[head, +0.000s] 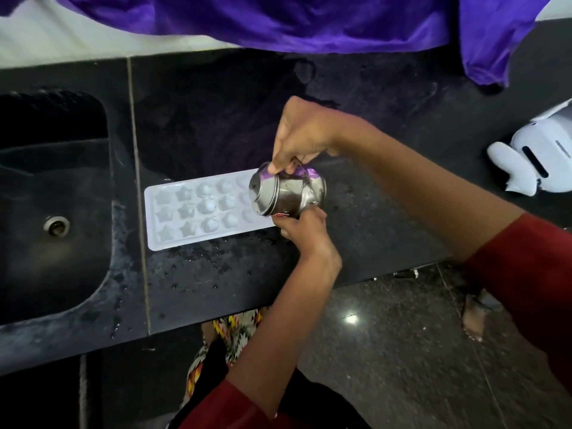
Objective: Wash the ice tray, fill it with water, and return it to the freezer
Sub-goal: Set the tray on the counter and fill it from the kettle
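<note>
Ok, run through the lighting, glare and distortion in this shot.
Head view: the wide-angle lens bows the edges of the black stone counter; the dark sink basin at left is lost in shadow; the round steel pot reflects the purple cloth; a bright glare spot marks the polished grey floor; the white plastic ice tray is sharp and evenly lit.
</note>
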Demonstrator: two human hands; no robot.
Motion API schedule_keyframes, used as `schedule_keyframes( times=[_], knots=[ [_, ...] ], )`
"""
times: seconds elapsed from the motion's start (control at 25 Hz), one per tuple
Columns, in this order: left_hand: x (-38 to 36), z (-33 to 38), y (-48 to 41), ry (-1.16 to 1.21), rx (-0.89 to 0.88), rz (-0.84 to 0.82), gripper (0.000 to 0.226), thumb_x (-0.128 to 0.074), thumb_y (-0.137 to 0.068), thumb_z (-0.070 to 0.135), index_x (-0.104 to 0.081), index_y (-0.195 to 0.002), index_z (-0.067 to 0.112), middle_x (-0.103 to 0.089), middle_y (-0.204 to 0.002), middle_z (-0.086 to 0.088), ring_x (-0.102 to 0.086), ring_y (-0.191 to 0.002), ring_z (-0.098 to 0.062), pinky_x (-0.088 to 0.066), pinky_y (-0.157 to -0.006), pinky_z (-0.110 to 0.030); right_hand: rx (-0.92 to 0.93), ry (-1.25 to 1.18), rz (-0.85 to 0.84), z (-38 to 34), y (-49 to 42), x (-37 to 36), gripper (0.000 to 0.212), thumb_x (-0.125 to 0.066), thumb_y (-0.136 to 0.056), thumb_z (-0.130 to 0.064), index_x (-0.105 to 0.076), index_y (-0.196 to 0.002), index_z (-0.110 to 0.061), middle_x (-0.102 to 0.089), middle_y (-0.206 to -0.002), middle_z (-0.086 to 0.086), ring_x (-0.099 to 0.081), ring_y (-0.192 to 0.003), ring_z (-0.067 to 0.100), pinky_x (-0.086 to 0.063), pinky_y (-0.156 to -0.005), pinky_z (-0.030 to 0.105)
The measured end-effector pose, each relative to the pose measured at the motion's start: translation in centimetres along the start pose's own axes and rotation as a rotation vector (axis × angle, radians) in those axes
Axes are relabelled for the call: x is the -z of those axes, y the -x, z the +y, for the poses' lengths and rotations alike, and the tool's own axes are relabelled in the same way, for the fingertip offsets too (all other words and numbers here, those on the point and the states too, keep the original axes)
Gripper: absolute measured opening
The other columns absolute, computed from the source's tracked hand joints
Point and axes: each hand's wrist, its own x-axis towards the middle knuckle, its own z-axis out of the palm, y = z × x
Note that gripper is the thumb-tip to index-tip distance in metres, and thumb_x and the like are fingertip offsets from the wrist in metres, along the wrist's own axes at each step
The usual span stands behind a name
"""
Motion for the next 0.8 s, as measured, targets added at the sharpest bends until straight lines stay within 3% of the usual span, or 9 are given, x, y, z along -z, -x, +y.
schedule_keyframes(
  times=[0.08, 0.28, 0.48, 0.64, 0.8],
  knots=[
    [0.1, 0.5, 0.0, 0.009, 0.007, 0.01, 0.054, -0.042, -0.07, -0.013, -0.038, -0.11, 0.023, -0.043, -0.12, -0.01, -0.043, -0.095, -0.02, -0.039, -0.084, -0.029, 0.012, 0.042, -0.002, -0.9, -0.3, -0.4, 0.025, -0.084, -0.067, -0.007, -0.071, -0.084, 0.006, -0.068, -0.063, 0.013, -0.067, -0.053, 0.013, -0.052, -0.052, 0.02],
    [0.0, 1.6, 0.2, 0.07, 0.007, 0.046, 0.047, -0.042, -0.073, -0.015, -0.035, -0.107, 0.017, -0.043, -0.115, -0.005, -0.047, -0.089, -0.013, -0.035, -0.068, -0.019, 0.039, 0.138, 0.001, -1.9, -0.8, -1.4, 0.024, -0.084, -0.066, -0.01, -0.073, -0.082, 0.004, -0.07, -0.064, 0.011, -0.066, -0.049, 0.009, -0.052, -0.051, 0.019],
    [-0.2, 2.2, 0.5, 0.108, 0.051, 0.04, 0.048, -0.04, -0.072, -0.015, -0.037, -0.109, 0.016, -0.045, -0.115, -0.005, -0.046, -0.084, -0.009, -0.034, -0.066, -0.02, 0.071, 0.272, 0.011, -2.7, -1.0, -1.6, 0.023, -0.085, -0.067, -0.016, -0.074, -0.081, -0.002, -0.071, -0.066, 0.006, -0.069, -0.058, 0.011, -0.059, -0.065, 0.024],
    [-0.2, 2.6, 0.9, 0.132, 0.062, 0.025, 0.056, -0.041, -0.072, -0.015, -0.039, -0.122, 0.01, -0.045, -0.117, -0.007, -0.048, -0.088, -0.013, -0.036, -0.067, -0.02, 0.077, 0.32, 0.023, -3.4, -0.8, -1.4, 0.021, -0.085, -0.066, -0.018, -0.074, -0.078, -0.004, -0.069, -0.06, 0.002, -0.068, -0.056, 0.01, -0.056, -0.059, 0.021],
    [-0.5, 2.9, 1.5, 0.147, 0.065, 0.015, 0.046, -0.042, -0.074, -0.015, -0.038, -0.108, 0.015, -0.045, -0.115, -0.008, -0.048, -0.083, -0.011, -0.035, -0.066, -0.019, 0.077, 0.326, 0.006, -3.9, -0.5, -1.1, 0.02, -0.085, -0.065, -0.015, -0.074, -0.077, -0.003, -0.07, -0.061, 0.004, -0.068, -0.053, 0.009, -0.053, -0.054, 0.019]
  ],
)
